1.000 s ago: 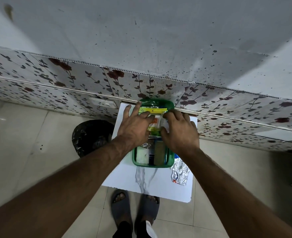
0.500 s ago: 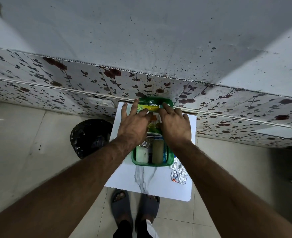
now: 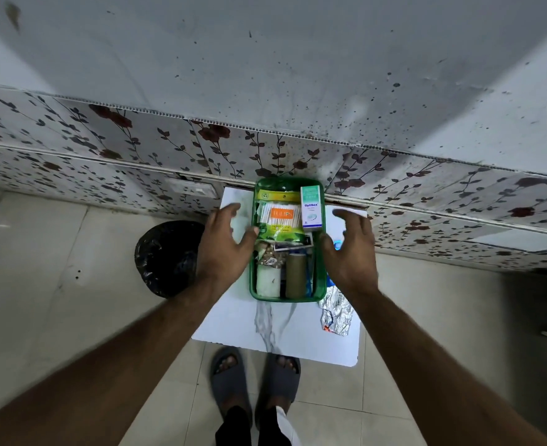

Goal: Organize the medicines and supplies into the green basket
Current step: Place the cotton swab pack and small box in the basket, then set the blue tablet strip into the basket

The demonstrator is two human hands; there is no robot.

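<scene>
The green basket (image 3: 286,297) stands on a small white marbled table (image 3: 233,320) against the wall. Inside it lie a cotton-bud packet (image 3: 278,217) with an orange label, a white and teal medicine box (image 3: 311,206), a white roll (image 3: 267,281), a brown roll (image 3: 295,275) and smaller packets. My left hand (image 3: 222,244) hovers open just left of the basket, thumb near its rim. My right hand (image 3: 351,249) hovers open just right of it. Neither hand holds anything.
A crumpled foil blister pack (image 3: 336,312) lies on the table right of the basket. Something blue (image 3: 338,244) shows partly behind my right hand. A black-bagged bin (image 3: 166,255) stands left of the table. Floral wall panels run behind. My sandalled feet (image 3: 256,378) are below.
Both hands have lifted off the cotton-bud packet and spread apart to either side of the basket. The packet and the medicine box now lie uncovered in the basket.
</scene>
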